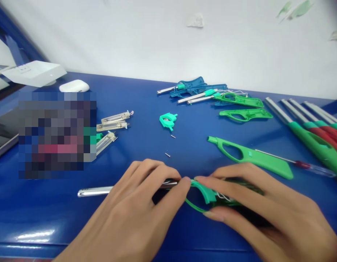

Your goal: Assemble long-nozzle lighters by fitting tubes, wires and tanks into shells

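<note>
Both hands meet over a long green lighter (209, 196) lying on the blue table (146, 145). My left hand (135, 214) pinches it where the metal tube (94, 191) joins the handle, thumb and fingers closed round it. My right hand (255, 207) grips the green handle, fingers curled over its top and thumb below. The tube sticks out to the left. Thin wires show inside the open handle.
A green handle half (250, 156) lies just beyond my right hand, with a screwdriver (302, 164). Farther back are a small green trigger part (167, 120), two tiny pins (167, 154), clear gas cartridges (113, 122), blue and green lighter parts (212, 92), and finished lighters (316, 134) at right.
</note>
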The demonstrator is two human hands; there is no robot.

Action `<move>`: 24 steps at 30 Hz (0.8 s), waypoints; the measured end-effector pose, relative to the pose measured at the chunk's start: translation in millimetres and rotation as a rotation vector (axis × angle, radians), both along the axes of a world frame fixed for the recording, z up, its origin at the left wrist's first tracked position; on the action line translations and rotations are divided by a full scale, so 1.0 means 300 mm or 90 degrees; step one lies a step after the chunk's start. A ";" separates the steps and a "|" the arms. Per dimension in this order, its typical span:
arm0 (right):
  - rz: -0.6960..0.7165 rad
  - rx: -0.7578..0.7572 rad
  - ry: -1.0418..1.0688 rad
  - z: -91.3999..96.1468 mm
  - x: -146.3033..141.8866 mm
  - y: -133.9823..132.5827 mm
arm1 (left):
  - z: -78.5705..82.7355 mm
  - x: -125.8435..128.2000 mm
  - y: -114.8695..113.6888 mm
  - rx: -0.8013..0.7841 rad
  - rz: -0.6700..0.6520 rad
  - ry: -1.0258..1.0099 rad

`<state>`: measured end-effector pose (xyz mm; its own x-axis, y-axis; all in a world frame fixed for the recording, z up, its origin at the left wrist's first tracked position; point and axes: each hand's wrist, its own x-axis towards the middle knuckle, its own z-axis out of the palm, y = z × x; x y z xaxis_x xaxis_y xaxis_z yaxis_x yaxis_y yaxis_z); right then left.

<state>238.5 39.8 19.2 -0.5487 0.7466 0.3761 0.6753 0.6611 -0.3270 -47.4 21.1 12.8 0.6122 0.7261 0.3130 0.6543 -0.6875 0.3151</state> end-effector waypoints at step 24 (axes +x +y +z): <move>0.015 -0.083 0.004 0.028 -0.006 0.010 | 0.016 0.009 0.019 0.011 -0.023 -0.051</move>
<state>236.8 42.9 27.5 -0.5643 0.7766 0.2801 0.6585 0.6280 -0.4147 -44.5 26.9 17.6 0.6099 0.6987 0.3740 0.6024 -0.7154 0.3540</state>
